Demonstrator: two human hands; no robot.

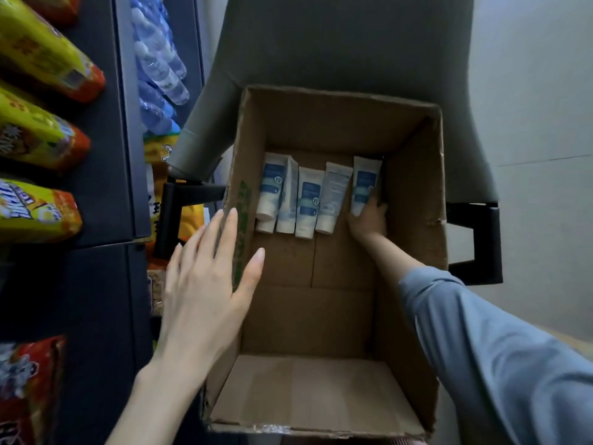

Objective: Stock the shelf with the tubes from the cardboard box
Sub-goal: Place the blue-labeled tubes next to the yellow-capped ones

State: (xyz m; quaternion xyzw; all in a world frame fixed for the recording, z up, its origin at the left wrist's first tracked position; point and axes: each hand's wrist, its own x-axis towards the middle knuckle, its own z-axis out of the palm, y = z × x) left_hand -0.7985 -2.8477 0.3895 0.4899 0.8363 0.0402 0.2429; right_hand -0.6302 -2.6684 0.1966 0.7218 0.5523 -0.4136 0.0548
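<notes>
An open cardboard box (414,194) sits on a grey chair. Several white and blue tubes (306,203) lie side by side on its floor at the far end. My right hand (369,220) reaches deep into the box, and its fingers curl round the lower end of the rightmost tube (364,184). My left hand (205,284) hovers over the box's left wall, fingers straight and spread, holding nothing. The dark shelf unit (106,187) stands to the left.
Yellow and orange snack bags (35,136) fill the shelf at the left. Water bottles (157,59) are stacked behind it. The grey chair (337,43) has black armrests (478,245) on both sides of the box. A pale wall stands at the right.
</notes>
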